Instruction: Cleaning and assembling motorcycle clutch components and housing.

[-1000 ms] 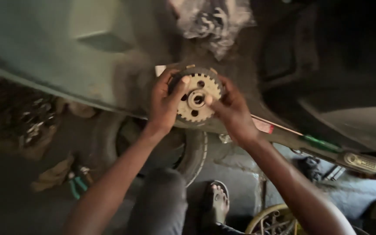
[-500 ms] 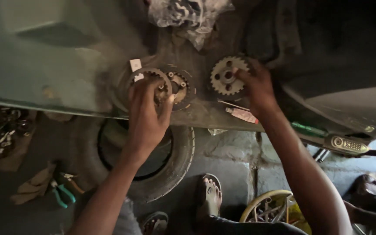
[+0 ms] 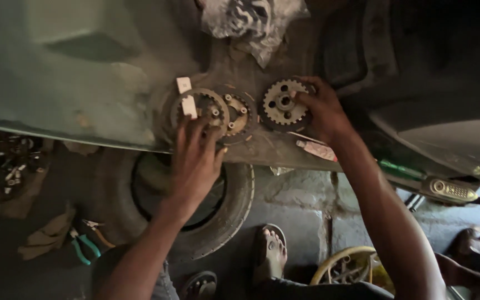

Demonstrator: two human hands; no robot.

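A toothed metal gear wheel (image 3: 280,105) lies on a dirty green-grey work surface (image 3: 84,83). My right hand (image 3: 322,111) grips its right edge. To the left lies a round metal disc assembly (image 3: 234,114) with bolts. My left hand (image 3: 195,158) rests with spread fingers on that assembly's left ring (image 3: 202,105). Two small white slips (image 3: 185,94) lie on and above the ring.
A crumpled rag (image 3: 251,19) lies at the back. A small tube (image 3: 316,150) lies near the front edge. Below are a tyre (image 3: 218,211), green-handled pliers (image 3: 81,244), a sandalled foot (image 3: 268,250), a yellow wheel rim (image 3: 345,266) and a phone (image 3: 451,190).
The two hands held the gear together, then parted. My right hand carried the gear to the right and set it down. My left hand moved onto the disc assembly.
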